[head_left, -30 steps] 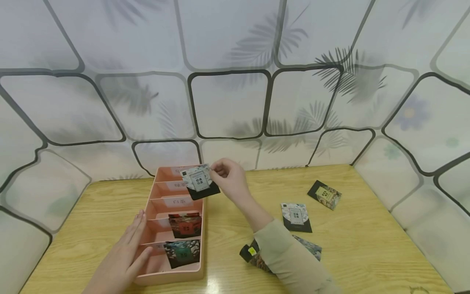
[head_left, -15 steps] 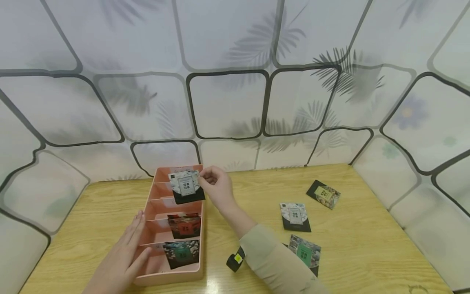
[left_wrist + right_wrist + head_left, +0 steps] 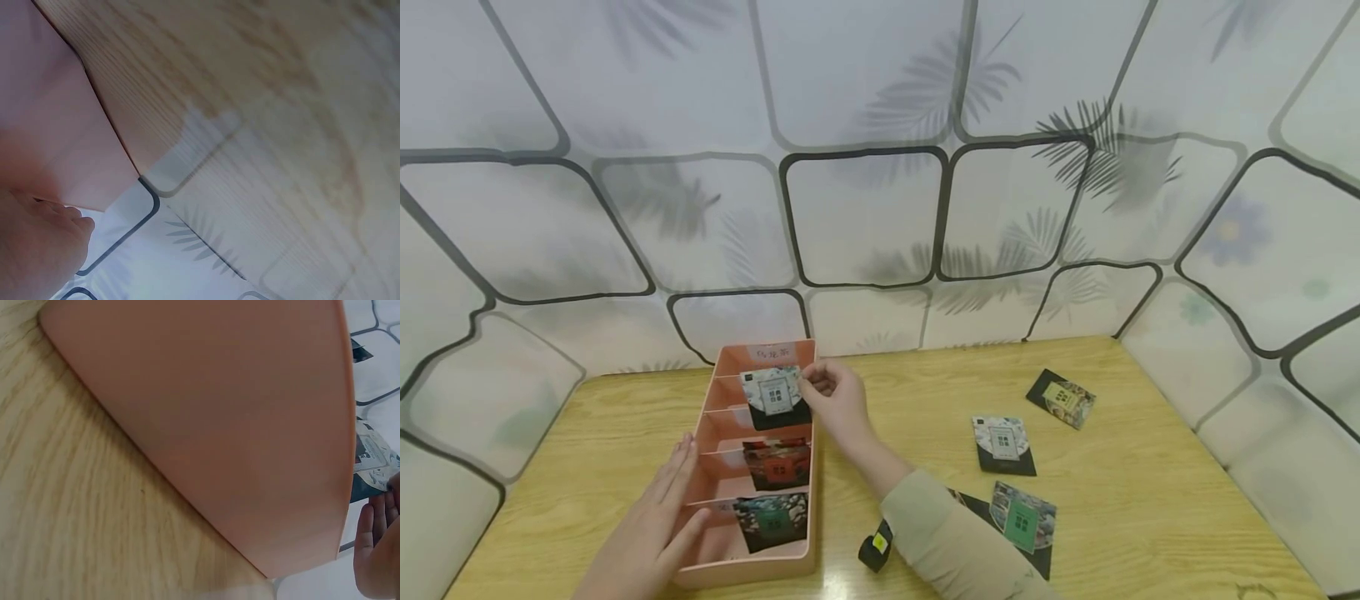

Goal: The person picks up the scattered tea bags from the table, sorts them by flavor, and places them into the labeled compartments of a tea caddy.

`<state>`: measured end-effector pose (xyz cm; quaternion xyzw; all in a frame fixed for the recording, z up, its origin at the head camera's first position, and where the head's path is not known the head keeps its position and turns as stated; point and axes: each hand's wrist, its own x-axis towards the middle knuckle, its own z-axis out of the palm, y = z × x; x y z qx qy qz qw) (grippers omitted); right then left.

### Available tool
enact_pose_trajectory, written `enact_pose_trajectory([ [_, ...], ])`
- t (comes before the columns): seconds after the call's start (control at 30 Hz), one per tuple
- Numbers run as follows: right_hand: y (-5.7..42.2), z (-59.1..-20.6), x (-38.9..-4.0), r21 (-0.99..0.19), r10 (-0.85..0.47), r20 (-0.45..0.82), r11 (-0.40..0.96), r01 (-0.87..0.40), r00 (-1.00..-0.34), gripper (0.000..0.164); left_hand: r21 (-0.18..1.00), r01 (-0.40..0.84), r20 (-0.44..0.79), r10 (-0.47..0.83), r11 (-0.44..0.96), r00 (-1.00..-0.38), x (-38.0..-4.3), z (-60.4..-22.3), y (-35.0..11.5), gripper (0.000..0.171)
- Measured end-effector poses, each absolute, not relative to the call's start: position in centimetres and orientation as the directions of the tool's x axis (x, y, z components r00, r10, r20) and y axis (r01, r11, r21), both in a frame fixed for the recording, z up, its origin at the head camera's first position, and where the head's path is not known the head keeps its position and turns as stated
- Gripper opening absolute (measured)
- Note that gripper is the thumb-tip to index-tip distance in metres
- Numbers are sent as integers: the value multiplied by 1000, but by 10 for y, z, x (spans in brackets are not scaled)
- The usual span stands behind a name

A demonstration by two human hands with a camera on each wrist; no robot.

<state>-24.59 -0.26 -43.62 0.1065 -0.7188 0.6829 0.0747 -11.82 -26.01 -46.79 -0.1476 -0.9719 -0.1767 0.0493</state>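
Observation:
My right hand (image 3: 838,408) pinches a white-and-black tea sachet (image 3: 775,396) by its upper right corner. The sachet stands upright over the pink divided box (image 3: 745,575), overlapping its second and third compartments from the back in the head view. In the right wrist view, the same sachet (image 3: 370,464) shows past the box's rim. With fingers extended, my left hand (image 3: 643,521) rests along the box's left side. A red-labelled sachet (image 3: 777,463) leans in the fourth compartment, and a green-labelled sachet (image 3: 771,521) in the front one.
Right of the box on the wooden table (image 3: 1157,500) lie a white sachet (image 3: 1003,446), a yellow-labelled sachet (image 3: 1062,398) and a green-labelled sachet (image 3: 1024,521). Another dark sachet is partly under my right sleeve (image 3: 955,533). A small black object with a yellow patch (image 3: 875,546) shows beside the sleeve.
My right hand has moved left and lower with the white-and-black sachet, bringing it from the box's right edge to over the compartments. The left hand has stayed at the box's side.

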Motion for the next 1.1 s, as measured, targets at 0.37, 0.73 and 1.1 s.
enact_pose_trajectory([
  [0.37, 1, -444, -243, -936, -76, 299, 171, -308, -951, 3, 337, 309, 158, 269, 890, -950, -117, -470, -260, 82],
  [0.73, 3, -448, -241, -866, -175, 348, 316, -387, -921, 6, 351, 316, 175, 270, 882, -947, -117, -469, -260, 81],
  [1.1, 5, -448, -237, -770, -264, 409, 414, -486, -873, 8, 352, 323, 190, 271, 879, -944, -117, -470, -260, 80],
])
